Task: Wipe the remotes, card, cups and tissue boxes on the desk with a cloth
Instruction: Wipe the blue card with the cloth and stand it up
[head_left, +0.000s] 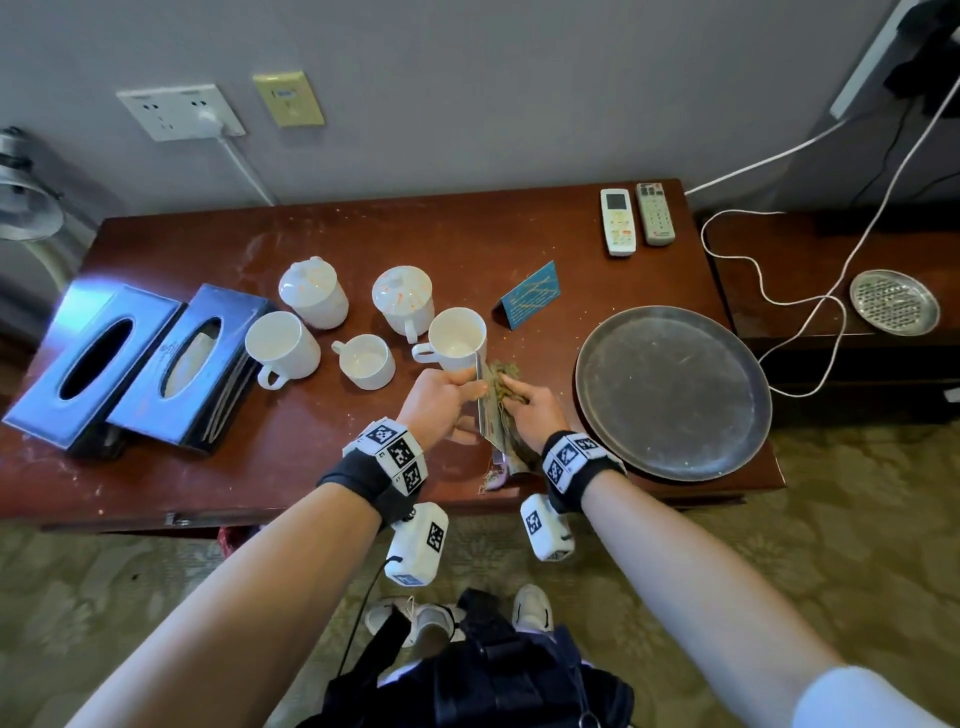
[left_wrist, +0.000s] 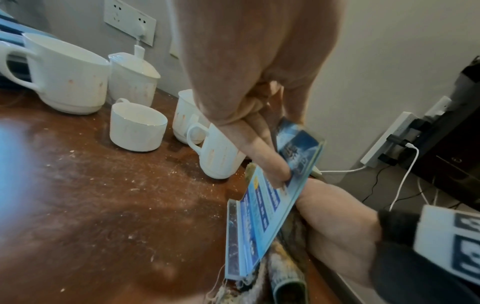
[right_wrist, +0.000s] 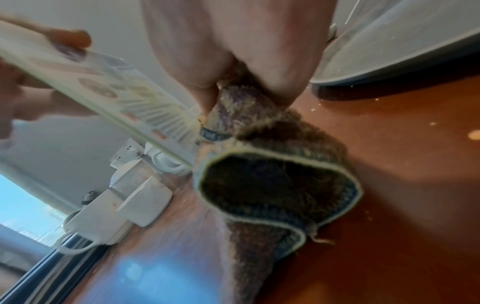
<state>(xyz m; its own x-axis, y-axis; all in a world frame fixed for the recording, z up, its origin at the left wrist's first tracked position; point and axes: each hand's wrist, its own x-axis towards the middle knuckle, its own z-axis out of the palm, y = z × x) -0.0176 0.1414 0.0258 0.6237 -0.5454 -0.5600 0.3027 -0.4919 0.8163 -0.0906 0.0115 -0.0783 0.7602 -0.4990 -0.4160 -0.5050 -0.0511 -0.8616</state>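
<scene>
My left hand (head_left: 457, 392) grips a blue printed card (left_wrist: 259, 216) upright on its edge just above the desk. My right hand (head_left: 524, 408) holds a brownish knitted cloth (right_wrist: 272, 185) bunched against the card's right face. In the head view the card (head_left: 484, 410) shows edge-on between both hands, with the cloth (head_left: 503, 382) beside it. A white mug (head_left: 457, 338) stands just behind the hands. Two remotes (head_left: 636, 218) lie at the far right of the desk. Two dark blue tissue boxes (head_left: 140, 364) sit at the left.
Several more white cups (head_left: 332, 322), two of them lidded, stand mid-desk. A second blue card (head_left: 532, 295) stands behind the mug. A round metal tray (head_left: 672, 389) lies at the right. Crumbs dot the brown desk (head_left: 311, 457). White cables (head_left: 779, 291) trail over a side cabinet.
</scene>
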